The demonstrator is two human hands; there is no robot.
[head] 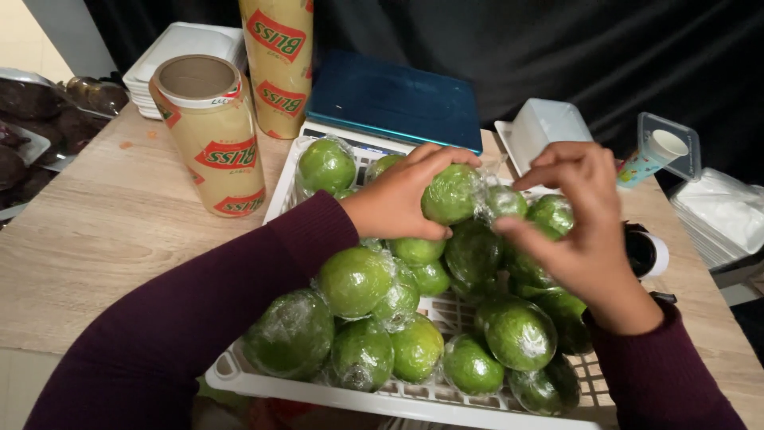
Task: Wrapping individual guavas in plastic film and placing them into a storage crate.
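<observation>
A: How many green fruits are in the white basket (239, 374)?

B: I count about eighteen that I can see, all round and green, like limes. Some are partly hidden under others, so the number is not exact. Each one is wrapped in thin clear film, shiny and wrinkled.

A: And what do the hands do?

B: The left hand (394, 199) has its grip closed around one wrapped lime (451, 193), held just above the pile, near the far middle of the basket. The right hand (585, 231) pinches the loose film (485, 199) at the side of this same lime, between thumb and fingers. Both sleeves are dark purple and look like soft knit.

A: What is the basket made of?

B: White plastic, flat and rectangular, with a grid of slots in the bottom. It lies on a light wooden surface (103, 231) with visible grain.

A: What else stands there?

B: Two rolls of cling film. The near roll (211, 135) is upright on the left and shows its brown cardboard core from above; the second roll (278, 64) stands behind it. Both are cylinders with yellowish wrap and red marks. Behind them is a stack of white foam trays (171, 56). Beyond the basket is one scale with a blue flat top (394, 99). On the right are a white rectangular box (545, 127) and one paper cup (652, 155), tilted in a clear plastic container (688, 139).
</observation>
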